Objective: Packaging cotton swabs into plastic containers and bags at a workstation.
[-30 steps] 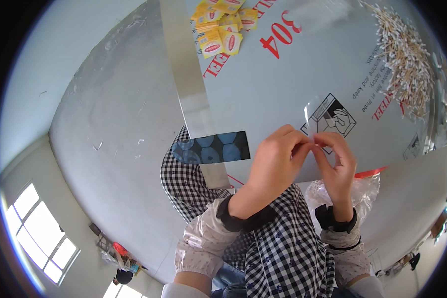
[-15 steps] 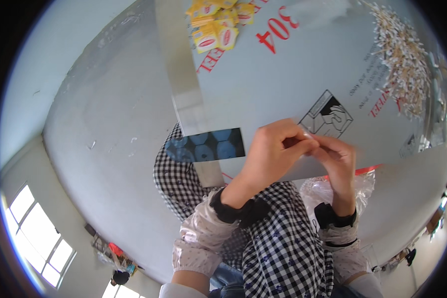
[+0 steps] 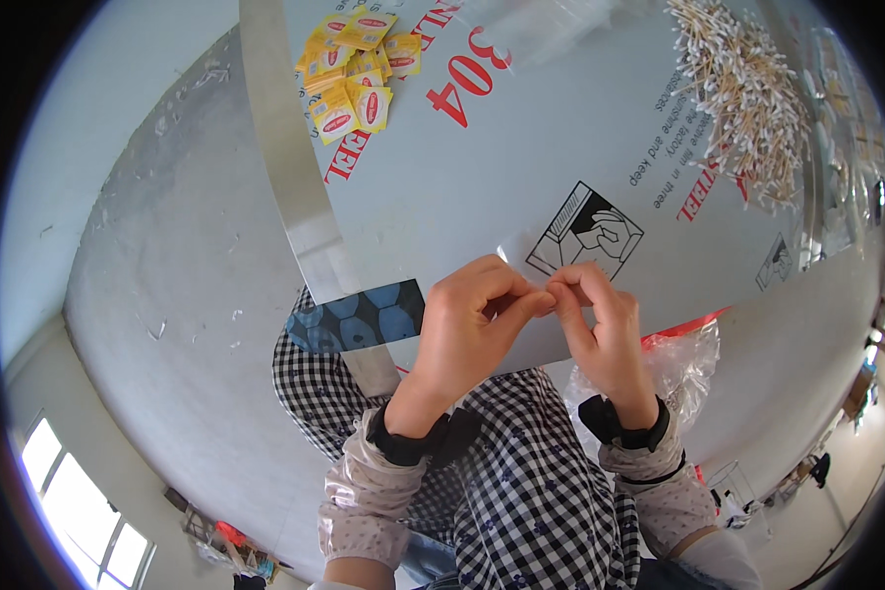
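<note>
Over the near edge of the tabletop, my left hand [image 3: 472,320] and my right hand [image 3: 605,320] meet with thumbs and forefingers pinched together. A thin piece of clear plastic film [image 3: 509,253] shows just beyond the fingers of my left hand, and both hands seem closed on it. Most of it is hidden behind the fingers, so its full shape cannot be made out. The grey-blue film-covered tabletop [image 3: 442,206] lies beneath, with a printed hand picture beside my fingertips.
Yellow packets [image 3: 349,74] lie in a heap at the far left. Loose cotton swabs [image 3: 742,108] are piled at the far right, beside clear plastic packs [image 3: 841,147]. More clear plastic [image 3: 560,29] lies at the far edge. A clear bag [image 3: 683,374] hangs at the near edge.
The view has shifted, so the table and its piles appear further left. My fingertips have drawn slightly apart, and the clear film now shows beyond my left hand.
</note>
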Motion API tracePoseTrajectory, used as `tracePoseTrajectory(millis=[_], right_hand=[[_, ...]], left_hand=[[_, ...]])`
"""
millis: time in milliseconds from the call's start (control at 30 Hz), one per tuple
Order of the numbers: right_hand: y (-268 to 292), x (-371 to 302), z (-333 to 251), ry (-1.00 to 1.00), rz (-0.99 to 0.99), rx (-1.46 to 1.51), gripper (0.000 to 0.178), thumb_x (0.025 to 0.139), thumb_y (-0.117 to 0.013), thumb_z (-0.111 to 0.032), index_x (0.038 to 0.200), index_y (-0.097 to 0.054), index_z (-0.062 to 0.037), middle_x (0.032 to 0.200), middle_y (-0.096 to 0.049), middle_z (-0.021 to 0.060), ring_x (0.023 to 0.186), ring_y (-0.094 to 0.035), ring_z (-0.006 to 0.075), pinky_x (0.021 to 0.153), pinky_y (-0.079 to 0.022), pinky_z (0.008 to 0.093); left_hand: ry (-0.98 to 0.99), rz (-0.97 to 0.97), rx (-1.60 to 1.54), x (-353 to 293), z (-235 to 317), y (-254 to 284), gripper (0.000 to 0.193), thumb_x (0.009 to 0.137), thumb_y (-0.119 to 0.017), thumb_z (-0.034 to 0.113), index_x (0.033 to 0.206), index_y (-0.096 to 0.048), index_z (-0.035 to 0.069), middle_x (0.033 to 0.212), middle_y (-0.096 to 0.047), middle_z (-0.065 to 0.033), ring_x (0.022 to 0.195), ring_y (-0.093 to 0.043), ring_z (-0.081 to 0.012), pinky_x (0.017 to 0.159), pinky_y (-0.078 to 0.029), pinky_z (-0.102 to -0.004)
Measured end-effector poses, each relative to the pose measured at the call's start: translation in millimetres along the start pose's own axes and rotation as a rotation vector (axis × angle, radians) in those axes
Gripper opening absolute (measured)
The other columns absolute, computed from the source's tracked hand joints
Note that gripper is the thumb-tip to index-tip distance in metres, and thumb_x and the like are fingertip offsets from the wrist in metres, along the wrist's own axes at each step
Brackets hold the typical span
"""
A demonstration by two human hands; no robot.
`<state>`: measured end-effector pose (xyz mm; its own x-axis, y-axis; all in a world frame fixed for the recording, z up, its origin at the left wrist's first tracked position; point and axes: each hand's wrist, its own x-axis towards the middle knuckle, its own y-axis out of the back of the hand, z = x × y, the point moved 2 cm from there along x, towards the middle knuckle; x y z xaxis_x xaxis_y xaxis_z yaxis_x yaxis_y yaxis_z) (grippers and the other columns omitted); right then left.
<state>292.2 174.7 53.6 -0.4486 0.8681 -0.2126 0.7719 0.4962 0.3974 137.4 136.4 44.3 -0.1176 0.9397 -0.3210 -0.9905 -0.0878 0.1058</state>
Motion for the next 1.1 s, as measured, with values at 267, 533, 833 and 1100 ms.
tracePoseTrajectory(millis=[267, 533, 833, 1100], right_hand=[[-6.7, 1.6, 0.6, 0.123, 0.122, -0.081, 0.014, 0.089, -0.063, 0.001, 0.099, -0.054, -0.0017, 0.083, -0.068, 0.009, 0.068, -0.069, 0.0186, 0.061, -0.055, 0.0278], [-4.8, 4.9, -4.0, 0.023, 0.184, -0.028, 0.016, 0.086, -0.064, 0.005, 0.09, -0.05, -0.0012, 0.083, -0.067, 0.0103, 0.075, -0.07, 0.0189, 0.062, -0.055, 0.028], [-10.9, 1.7, -31.7, -0.143, -0.113, 0.182, 0.011, 0.083, -0.065, 0.007, 0.092, -0.062, 0.0026, 0.082, -0.066, 0.0079, 0.075, -0.067, 0.0132, 0.068, -0.053, 0.0261], [-18.6, -0.5, -40.1, 0.004, -0.26, 0.218, 0.025, 0.075, -0.077, 0.001, 0.098, -0.068, 0.0015, 0.101, -0.068, 0.0115, 0.079, -0.068, 0.0186, 0.068, -0.054, 0.0283]], left_hand=[[0.169, 0.005, -0.169, -7.7, -11.7, 0.0, 0.011, 0.086, -0.067, 0.002, 0.079, -0.059, -0.002, 0.069, -0.055, -0.0025, 0.058, -0.046, -0.0098, 0.052, -0.039, -0.0256], [-0.146, -0.009, 0.166, -16.5, 8.0, 3.4, 0.017, 0.073, -0.071, 0.006, 0.071, -0.054, 0.001, 0.068, -0.056, -0.008, 0.061, -0.056, -0.0237, 0.056, -0.045, -0.0351], [-0.444, 0.063, 0.739, -13.4, 15.0, 9.9, 0.068, 0.061, -0.078, 0.014, 0.123, -0.054, 0.003, 0.122, -0.057, -0.0141, 0.123, -0.052, -0.0344, 0.106, -0.04, -0.047], [-0.261, 0.076, 0.369, -47.7, 0.4, 52.9, 0.041, 0.066, -0.084, 0.013, 0.098, -0.06, 0.005, 0.082, -0.06, -0.0069, 0.066, -0.063, -0.0215, 0.056, -0.05, -0.0313]])
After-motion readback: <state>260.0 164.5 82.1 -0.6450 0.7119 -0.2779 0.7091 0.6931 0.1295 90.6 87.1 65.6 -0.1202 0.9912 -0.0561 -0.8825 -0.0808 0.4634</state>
